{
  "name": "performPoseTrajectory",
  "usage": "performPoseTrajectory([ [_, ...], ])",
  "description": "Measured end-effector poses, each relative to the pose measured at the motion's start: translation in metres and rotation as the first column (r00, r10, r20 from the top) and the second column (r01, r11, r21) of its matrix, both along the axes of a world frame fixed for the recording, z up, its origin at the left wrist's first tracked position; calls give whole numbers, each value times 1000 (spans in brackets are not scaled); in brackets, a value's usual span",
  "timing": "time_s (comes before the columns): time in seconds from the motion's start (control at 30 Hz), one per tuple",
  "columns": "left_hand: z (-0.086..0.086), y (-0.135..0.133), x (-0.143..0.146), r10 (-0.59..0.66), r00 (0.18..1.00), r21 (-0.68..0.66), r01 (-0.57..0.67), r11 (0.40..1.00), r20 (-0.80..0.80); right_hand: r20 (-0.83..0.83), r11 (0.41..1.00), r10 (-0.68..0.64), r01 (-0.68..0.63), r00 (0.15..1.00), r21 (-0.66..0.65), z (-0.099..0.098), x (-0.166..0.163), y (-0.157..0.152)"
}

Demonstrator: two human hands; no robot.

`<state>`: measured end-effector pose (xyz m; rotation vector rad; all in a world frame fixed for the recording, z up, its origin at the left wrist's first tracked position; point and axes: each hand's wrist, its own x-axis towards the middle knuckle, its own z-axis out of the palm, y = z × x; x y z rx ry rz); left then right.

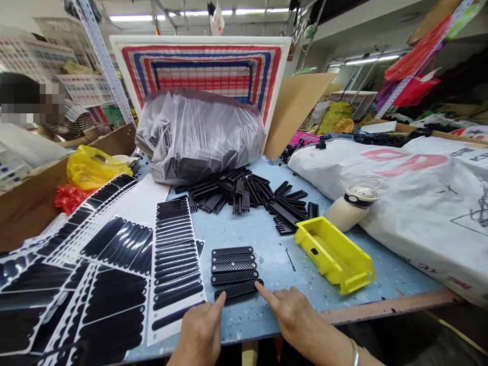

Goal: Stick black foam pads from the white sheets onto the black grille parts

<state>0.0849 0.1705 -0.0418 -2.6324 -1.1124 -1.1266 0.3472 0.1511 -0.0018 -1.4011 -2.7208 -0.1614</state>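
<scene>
Four perforated black strips (233, 268) lie stacked in a row on the speckled blue tabletop. The lowest black strip (239, 291) sits slightly tilted, its right end higher. My left hand (202, 328) touches that strip's left end with one outstretched fingertip; its other fingers are folded. From the right, my right hand (292, 312) puts an extended index fingertip on the other end, with the remaining fingers curled. Neither hand wraps around the strip. Just left of them is a white sheet (198, 300) carrying rows of glossy black strip-shaped stickers (177, 254).
A yellow bin (335, 254) stands at right, with a cream bottle (351, 208) behind it. Loose black toothed pieces (244, 193) are heaped before a plastic-wrapped bundle (202, 137). More sticker sheets (114, 300) cover the left side; white sacks (412, 188) line the right.
</scene>
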Motion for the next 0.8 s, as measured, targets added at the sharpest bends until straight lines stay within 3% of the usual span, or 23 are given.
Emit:
performPoseTrajectory([
  [0.27, -4, 1, 2, 30, 1000, 40, -30, 999, 1, 139, 1000, 23, -24, 990, 3, 21, 9, 7],
  [0.47, 0, 2, -1, -8, 1000, 2, 8, 1000, -30, 111, 993, 79, -88, 991, 84, 13, 7, 7],
  [0.8, -2, 1, -3, -18, 998, -30, 16, 999, -52, 108, 986, 65, -81, 992, 148, 1, 10, -4],
])
